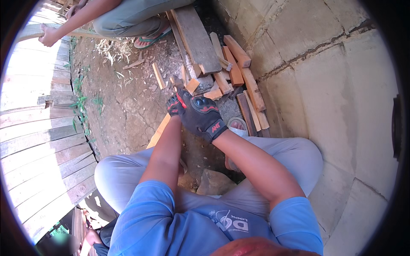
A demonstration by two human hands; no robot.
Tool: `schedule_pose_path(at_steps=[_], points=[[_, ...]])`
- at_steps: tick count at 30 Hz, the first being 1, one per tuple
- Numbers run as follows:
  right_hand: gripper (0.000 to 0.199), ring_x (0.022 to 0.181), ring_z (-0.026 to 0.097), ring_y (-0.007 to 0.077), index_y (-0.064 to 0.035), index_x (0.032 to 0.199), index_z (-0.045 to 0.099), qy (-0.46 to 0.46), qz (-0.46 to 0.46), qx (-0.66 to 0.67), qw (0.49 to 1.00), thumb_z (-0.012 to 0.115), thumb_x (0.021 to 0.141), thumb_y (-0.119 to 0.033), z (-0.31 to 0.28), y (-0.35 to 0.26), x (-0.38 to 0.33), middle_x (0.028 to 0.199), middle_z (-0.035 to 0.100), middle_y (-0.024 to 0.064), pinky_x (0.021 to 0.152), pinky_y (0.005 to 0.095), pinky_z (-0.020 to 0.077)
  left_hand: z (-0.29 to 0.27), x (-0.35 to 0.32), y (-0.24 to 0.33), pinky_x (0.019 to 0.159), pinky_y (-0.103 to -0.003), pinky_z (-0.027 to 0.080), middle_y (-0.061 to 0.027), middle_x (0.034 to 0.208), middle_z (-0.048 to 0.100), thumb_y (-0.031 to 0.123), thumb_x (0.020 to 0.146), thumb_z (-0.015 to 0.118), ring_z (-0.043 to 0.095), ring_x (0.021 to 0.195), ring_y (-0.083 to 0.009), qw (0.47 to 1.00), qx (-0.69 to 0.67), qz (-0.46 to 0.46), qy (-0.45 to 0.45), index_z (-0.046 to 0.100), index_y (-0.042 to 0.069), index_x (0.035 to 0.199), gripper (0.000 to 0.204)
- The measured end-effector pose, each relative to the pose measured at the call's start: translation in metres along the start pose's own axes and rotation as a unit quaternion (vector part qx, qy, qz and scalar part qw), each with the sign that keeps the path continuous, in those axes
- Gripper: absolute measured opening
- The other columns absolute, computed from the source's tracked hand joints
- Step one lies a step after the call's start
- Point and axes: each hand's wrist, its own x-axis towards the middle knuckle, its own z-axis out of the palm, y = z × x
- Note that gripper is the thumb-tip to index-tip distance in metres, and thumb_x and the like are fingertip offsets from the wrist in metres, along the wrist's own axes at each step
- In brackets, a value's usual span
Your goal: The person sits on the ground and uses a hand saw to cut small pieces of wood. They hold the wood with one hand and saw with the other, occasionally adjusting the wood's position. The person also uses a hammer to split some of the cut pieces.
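Two gloved hands: left hand (172, 105) and right hand (199, 112) meet, fingers mostly hidden; their grip, and anything held, cannot be told.
Wrists (217, 133): firm and steady serves best, fingers clear of any sharp edge.
Small block (192, 86): one, just beyond the hands.
Pale plank (159, 131): one, partly under the left forearm (163, 149).
Wide board (197, 38): one, near the ground's (124, 106) wall-side edge.
Co-worker's sandalled foot (156, 37): one, by the board's left edge.
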Motion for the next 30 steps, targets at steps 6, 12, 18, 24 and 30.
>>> schedule_pose_path(at_steps=[6,12,18,24,30], points=[[0.031,0.081,0.076,0.0390,-0.0079,0.121,0.071,0.047,-0.096,-0.040,0.993,0.061,0.095,-0.020,-0.053,-0.078,-0.027,0.092,0.077,0.0187,0.071,0.0518,0.0598,-0.027,-0.011,0.029,0.102,-0.049,0.058,-0.0172,0.143,0.069,0.055,0.094,0.068,0.071,0.125,-0.0368,1.000,0.004,0.025,0.013,0.067,0.017,0.142,0.061],[0.026,0.080,0.074,0.0407,-0.0131,0.116,0.074,0.063,-0.066,-0.003,0.996,0.060,0.095,-0.020,-0.045,-0.020,-0.027,0.091,0.076,0.0179,0.070,0.0520,0.0584,-0.045,0.005,0.040,0.104,-0.049,0.057,-0.0182,0.143,0.069,0.055,0.094,0.069,0.070,0.126,-0.0376,0.999,0.001,0.049,-0.001,0.067,0.017,0.143,0.063],[0.024,0.082,0.074,0.0377,-0.0174,0.118,0.075,0.063,-0.087,-0.045,0.993,0.063,0.100,-0.025,-0.048,-0.024,-0.023,0.092,0.075,0.0179,0.073,0.0507,0.0581,-0.080,0.007,0.050,0.105,-0.049,0.056,-0.0192,0.144,0.069,0.056,0.093,0.069,0.070,0.127,-0.0383,0.995,-0.014,0.086,-0.058,0.066,0.016,0.145,0.065],[0.024,0.101,0.077,0.0339,-0.0111,0.115,0.079,0.224,-0.181,0.142,0.947,0.071,0.093,-0.011,-0.109,-0.004,0.013,0.110,0.080,0.0128,0.090,0.0441,0.0609,-0.124,-0.026,0.078,0.107,-0.049,0.054,-0.0215,0.140,0.070,0.058,0.090,0.073,0.068,0.129,-0.0395,0.990,-0.021,0.028,-0.134,0.068,0.011,0.141,0.070],[0.026,0.104,0.076,0.0307,-0.0080,0.118,0.078,0.240,-0.213,0.081,0.944,0.070,0.094,-0.013,-0.183,-0.051,-0.012,0.114,0.079,0.0132,0.096,0.0414,0.0574,-0.132,-0.041,0.067,0.108,-0.048,0.054,-0.0216,0.135,0.073,0.065,0.083,0.078,0.069,0.126,-0.0402,0.989,-0.082,0.011,-0.122,0.067,0.009,0.143,0.083]])
